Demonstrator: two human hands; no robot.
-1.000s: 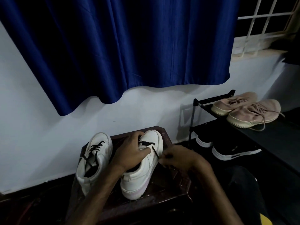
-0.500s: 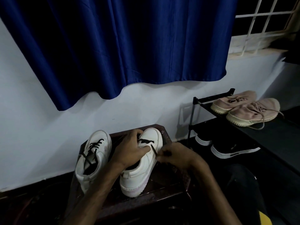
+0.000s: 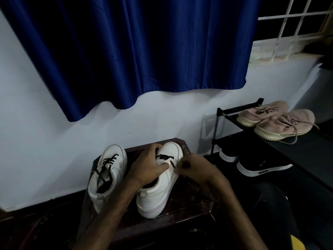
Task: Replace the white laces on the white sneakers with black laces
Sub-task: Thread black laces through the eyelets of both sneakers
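While left hand (image 3: 149, 165) curls over white low-top sneaker (image 3: 158, 192), right hand (image 3: 195, 167) apparently pinches thin black lace (image 3: 166, 157); dark brown desk (image 3: 189, 202), blue curtain (image 3: 144, 51) behind.

Left grip (image 3: 147, 165) holds the sneaker (image 3: 158, 192) on the bench (image 3: 180, 220); at its three o'clock, right grip (image 3: 195, 167) pinches the black lace (image 3: 164, 157).

From here the white sneakers (image 3: 158, 192) look smooth and leathery, faintly glossy; their black laces (image 3: 108, 160) are flat woven cloth. I see a dark, polished wooden stool (image 3: 187, 204), a softly sheened blue cloth curtain (image 3: 144, 51), rough pink knit sneakers (image 3: 282, 125) and a matt black rack (image 3: 215, 134).
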